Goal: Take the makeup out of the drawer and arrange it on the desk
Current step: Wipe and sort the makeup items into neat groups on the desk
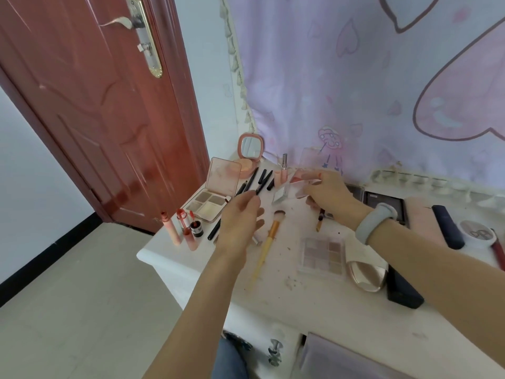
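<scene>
Right hand [326, 194] pinches clear palette [306, 170], lid raised, probably to stand it at far desk [341, 310] edge. Left hand [240, 217] relaxed, holding nothing, hovers near black pencils [259, 179].

Head view, down over desk [341, 305]

Glossy red wooden door [90, 105], printed cloth curtain [355, 77], matt white desk [341, 305], clear plastic palette [322, 255]
</scene>
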{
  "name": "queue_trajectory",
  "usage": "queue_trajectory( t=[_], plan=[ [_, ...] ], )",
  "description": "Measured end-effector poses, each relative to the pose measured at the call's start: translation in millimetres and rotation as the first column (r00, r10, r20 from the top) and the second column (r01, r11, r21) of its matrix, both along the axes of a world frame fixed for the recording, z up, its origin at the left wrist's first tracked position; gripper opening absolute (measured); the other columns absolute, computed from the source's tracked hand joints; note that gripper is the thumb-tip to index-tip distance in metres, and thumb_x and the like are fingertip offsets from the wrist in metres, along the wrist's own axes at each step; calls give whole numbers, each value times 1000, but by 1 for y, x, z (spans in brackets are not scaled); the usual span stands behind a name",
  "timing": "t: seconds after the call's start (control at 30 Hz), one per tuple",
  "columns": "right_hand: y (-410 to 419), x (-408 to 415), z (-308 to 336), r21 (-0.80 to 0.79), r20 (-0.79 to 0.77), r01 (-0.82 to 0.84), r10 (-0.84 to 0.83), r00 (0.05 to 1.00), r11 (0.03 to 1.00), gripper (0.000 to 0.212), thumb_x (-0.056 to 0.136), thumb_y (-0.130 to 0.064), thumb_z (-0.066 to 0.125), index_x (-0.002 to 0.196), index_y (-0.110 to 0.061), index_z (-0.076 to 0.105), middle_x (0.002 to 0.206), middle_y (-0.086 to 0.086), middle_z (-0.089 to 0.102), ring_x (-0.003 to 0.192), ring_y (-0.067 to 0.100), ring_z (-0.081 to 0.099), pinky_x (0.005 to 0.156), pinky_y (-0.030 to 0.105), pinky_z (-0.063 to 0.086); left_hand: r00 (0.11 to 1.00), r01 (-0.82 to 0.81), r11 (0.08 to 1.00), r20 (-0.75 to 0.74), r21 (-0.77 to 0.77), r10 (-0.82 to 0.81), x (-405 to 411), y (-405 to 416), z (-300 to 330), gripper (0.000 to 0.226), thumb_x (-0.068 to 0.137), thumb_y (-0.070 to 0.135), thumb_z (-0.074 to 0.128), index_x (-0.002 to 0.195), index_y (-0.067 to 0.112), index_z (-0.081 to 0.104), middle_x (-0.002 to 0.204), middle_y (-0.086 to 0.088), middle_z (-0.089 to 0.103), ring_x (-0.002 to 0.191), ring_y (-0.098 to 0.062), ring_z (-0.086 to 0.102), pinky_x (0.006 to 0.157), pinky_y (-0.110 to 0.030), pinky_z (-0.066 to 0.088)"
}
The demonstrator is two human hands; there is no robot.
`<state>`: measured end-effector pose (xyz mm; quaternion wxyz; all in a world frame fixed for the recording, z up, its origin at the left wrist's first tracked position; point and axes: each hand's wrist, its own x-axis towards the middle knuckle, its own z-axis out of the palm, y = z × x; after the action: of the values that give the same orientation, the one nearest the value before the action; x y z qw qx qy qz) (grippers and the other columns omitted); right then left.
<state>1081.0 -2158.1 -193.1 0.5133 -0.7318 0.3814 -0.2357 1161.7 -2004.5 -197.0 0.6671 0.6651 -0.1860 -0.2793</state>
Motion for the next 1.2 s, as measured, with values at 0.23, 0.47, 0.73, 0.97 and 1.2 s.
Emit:
queue_trajectory(
  t=[0.23, 0.47, 0.73, 0.97, 1.2],
  plan=[
    [-8, 21, -21, -420, -269, -92, -28, 963, 903, 28, 89, -10, 45, 112, -7, 60, 105, 10, 63, 98, 26, 57, 75, 27, 41, 748, -162, 984, 660, 80, 69, -12, 40, -42, 24, 92, 12, 50, 113, 16, 61, 104, 14, 60, 93, 3, 54, 76, 4, 34],
    [0, 16, -23, -662, -368, -145, -150, 918, 735, 28, 93, -25, 44, 110, -15, 63, 107, 9, 64, 95, 30, 59, 75, 36, 49, 621, -267, 963, 772, 44, 137, -18, 57, -68, 21, 88, 4, 53, 105, 8, 65, 101, 4, 63, 90, -7, 54, 86, -35, 45],
    [-1, -8, -34, -819, -410, -300, -132, 903, 488, 29, 93, -19, 44, 106, -11, 69, 113, 7, 62, 107, 27, 45, 85, 37, 41, 507, -318, 948, 849, 23, 149, -20, 64, -80, 30, 84, 17, 42, 96, 9, 68, 87, 1, 67, 85, -21, 62, 91, -22, 31],
    [-2, -17, -41, -739, -577, -480, -77, 813, 472, 36, 94, -26, 38, 123, -26, 58, 121, -3, 61, 115, 19, 39, 87, 35, 26, 433, -330, 944, 891, 17, 135, -19, 66, -85, 32, 80, 17, 42, 86, 9, 72, 91, -1, 69, 89, -23, 62, 90, -22, 31],
    [-9, -27, -25, -740, -396, -317, -4, 918, 593, 34, 88, -15, 45, 117, -21, 62, 112, 4, 65, 120, 23, 43, 96, 38, 28, 402, -331, 942, 911, 53, 91, -18, 67, -88, 32, 81, 19, 42, 87, 11, 73, 94, 1, 70, 93, -23, 62, 90, -24, 31]
  ],
)
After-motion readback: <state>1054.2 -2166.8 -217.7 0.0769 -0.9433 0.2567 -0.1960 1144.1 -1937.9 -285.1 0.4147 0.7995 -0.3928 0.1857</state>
